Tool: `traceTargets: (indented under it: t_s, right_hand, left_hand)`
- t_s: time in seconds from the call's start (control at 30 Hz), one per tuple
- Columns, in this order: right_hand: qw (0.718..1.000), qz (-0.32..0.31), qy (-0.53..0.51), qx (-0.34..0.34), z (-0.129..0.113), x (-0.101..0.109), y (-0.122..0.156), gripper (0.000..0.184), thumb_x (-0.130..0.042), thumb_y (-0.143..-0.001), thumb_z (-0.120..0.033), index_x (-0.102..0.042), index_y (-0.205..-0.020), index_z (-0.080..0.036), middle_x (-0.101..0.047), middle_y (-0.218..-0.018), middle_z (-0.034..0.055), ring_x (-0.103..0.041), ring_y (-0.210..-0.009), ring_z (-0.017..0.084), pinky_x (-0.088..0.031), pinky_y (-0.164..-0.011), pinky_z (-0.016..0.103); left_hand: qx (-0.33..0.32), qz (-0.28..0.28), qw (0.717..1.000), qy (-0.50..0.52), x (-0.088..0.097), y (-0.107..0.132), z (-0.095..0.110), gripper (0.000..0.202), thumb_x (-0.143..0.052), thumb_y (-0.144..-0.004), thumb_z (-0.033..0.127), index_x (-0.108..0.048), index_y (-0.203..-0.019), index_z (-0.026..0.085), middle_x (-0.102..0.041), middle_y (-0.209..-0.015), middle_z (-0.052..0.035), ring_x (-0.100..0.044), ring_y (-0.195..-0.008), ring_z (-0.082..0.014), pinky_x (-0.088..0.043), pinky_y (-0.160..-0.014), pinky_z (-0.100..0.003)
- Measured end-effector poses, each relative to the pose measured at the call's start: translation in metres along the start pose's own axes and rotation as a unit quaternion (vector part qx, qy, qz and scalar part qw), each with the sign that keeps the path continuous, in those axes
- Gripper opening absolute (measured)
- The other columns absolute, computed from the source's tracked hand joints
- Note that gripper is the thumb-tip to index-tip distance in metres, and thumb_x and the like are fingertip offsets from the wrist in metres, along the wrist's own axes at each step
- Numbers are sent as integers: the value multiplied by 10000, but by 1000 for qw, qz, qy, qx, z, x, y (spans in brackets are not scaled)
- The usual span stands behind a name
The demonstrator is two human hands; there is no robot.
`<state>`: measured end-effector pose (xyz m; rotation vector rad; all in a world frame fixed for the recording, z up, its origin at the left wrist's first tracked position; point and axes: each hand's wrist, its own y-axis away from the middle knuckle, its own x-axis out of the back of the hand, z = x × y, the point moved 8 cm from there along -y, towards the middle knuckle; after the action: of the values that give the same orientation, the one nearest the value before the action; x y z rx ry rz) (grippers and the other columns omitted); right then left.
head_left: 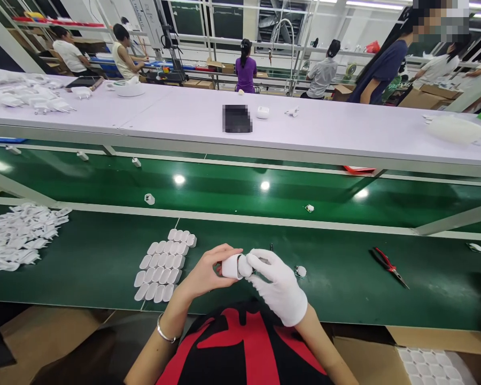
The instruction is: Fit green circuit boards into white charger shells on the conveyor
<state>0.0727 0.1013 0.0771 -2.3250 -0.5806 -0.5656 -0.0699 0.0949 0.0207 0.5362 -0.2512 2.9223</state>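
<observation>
My bare left hand (203,275) is closed around a white plastic charger housing (230,267), its open end facing right. My right hand (279,289), in a white glove, pinches a small rounded white insert (245,266) at the mouth of the housing. How far the insert sits inside cannot be made out. Left of my hands, several white housings (159,267) stand in close rows on the green bench. A small round component (300,271) lies just right of the glove.
Red-handled pliers (387,264) lie on the bench (340,299) at the right. A heap of white plastic parts (20,235) covers its left end. Above runs a pale shelf (176,115). A carton with white pieces (428,363) stands low at right. Several people are beyond the shelf.
</observation>
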Motion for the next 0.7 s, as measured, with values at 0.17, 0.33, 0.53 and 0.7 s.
traceTargets:
  t_s: [0.17,0.33,0.53,0.7]
  right_hand:
    - [1000,-13,-16,-10,1,-4,2,205,-516,-834,-77,-599,-947,-227,-590,-976,64,-594,-926,216,-522,-820,325]
    - [998,-37,-20,-36,2,-10,1,216,-489,-843,-58,-594,-913,-233,-581,-932,44,-586,-885,176,-516,-819,296]
    - [998,-37,-18,-55,3,-12,3,195,-497,-845,-64,-596,-868,-230,-581,-934,45,-586,-875,170,-517,-829,306]
    - [1000,-1,5,-29,-2,-3,9,230,-499,-866,-73,-608,-953,-256,-603,-978,45,-586,-978,193,-507,-870,308]
  left_hand:
    - [5,-9,1000,-4,0,0,-3,534,-674,-652,100,-624,-1163,246,-566,-1074,-56,-547,-958,-181,-482,-658,-225]
    - [-6,-11,1000,-16,-2,-2,0,545,-638,-643,65,-631,-1157,249,-572,-1058,-57,-549,-937,-182,-479,-642,-226]
    - [-23,-13,999,-28,-3,-3,3,546,-634,-642,67,-634,-1153,259,-585,-1053,-55,-557,-912,-181,-469,-625,-229]
    - [-31,3,999,-19,-1,-2,1,540,-634,-631,57,-645,-1136,248,-588,-1044,-59,-565,-912,-186,-476,-641,-240]
